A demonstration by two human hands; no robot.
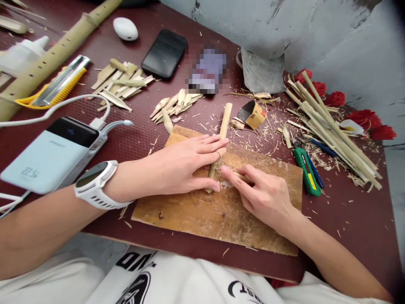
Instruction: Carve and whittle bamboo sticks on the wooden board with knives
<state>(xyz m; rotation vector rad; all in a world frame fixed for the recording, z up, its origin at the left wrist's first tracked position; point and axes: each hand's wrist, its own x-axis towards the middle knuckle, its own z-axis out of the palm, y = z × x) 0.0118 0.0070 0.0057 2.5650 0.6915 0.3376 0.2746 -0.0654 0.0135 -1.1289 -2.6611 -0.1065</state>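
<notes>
My left hand [186,162] lies across a thin bamboo stick [225,120] on a worn wooden board [196,211], fingers stretched and pressing the stick down near its lower end. A white watch [96,183] is on that wrist. My right hand [264,194] is closed in a pinch on something small and slim against the stick's lower end; I cannot make out what it holds. Shavings lie on the board under the fingers.
A power bank [47,156] with cables lies at left, with a yellow saw [53,86], a long bamboo flute [60,50], cut bamboo slivers [122,84], a phone [164,52] and a white case [125,28]. A green cutter [306,171], a bamboo stick bundle [332,126] and red flowers [367,118] lie right.
</notes>
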